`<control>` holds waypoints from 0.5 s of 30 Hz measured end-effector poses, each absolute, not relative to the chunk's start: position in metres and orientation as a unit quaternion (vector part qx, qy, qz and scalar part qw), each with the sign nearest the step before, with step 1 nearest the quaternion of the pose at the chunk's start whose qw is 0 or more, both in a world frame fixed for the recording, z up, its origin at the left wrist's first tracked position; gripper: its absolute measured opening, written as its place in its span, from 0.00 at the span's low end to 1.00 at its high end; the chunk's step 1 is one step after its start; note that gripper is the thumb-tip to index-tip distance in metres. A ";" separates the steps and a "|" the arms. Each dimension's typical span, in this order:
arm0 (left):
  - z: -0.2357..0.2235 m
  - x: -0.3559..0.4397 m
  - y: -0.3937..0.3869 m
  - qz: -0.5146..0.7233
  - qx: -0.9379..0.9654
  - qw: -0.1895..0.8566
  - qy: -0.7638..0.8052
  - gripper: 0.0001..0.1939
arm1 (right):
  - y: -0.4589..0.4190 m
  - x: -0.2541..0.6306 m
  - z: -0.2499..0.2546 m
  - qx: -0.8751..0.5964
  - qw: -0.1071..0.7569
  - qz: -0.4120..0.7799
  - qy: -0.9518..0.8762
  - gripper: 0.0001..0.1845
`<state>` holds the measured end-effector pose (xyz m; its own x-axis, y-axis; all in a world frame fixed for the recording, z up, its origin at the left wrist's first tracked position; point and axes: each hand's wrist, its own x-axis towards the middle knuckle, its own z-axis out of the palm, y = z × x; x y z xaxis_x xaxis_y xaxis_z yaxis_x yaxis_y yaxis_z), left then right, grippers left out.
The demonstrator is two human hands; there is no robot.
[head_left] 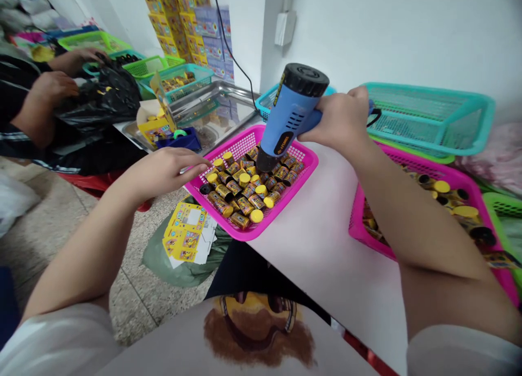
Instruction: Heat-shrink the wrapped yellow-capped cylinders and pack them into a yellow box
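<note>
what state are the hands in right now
Left hand: open, at the rim of the pink plastic basket.
Right hand: closed, holding the blue heat gun by its handle.

Black-and-blue heat gun, pink basket

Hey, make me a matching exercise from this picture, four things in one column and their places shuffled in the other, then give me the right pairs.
Things
1. Heat gun
2. Left hand
3. Black bag
4. Purple boxes

Places
A. Stacked beside yellow boxes
B. In the right hand
C. By another person's hands
D. At the rim of a pink basket

Right pairs: 1-B, 2-D, 3-C, 4-A
</note>
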<state>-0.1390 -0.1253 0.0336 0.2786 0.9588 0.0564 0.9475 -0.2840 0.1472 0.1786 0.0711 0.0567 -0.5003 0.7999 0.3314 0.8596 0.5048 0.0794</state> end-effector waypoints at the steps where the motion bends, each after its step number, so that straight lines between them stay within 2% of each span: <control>1: 0.032 -0.139 -0.122 0.059 0.799 0.037 0.598 0.32 | 0.072 0.178 0.055 -0.490 0.133 -0.112 -0.854 0.21; 9: 0.028 -0.131 -0.083 -0.003 0.766 0.021 0.643 0.33 | 0.080 0.158 0.046 -0.527 0.179 -0.059 -0.829 0.24; 13: 0.001 -0.113 -0.044 -0.041 0.745 0.043 0.664 0.30 | 0.078 0.158 0.048 -0.527 0.208 -0.073 -0.821 0.21; 15: -0.018 -0.098 -0.025 -0.073 0.758 0.050 0.647 0.29 | 0.077 0.160 0.051 -0.531 0.219 -0.085 -0.814 0.24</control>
<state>-0.0981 -0.0253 -0.0177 0.1530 0.9726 -0.1750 0.9871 -0.1587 -0.0189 0.1605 0.0770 0.0511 -0.3399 0.8275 0.4469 0.9020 0.4214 -0.0941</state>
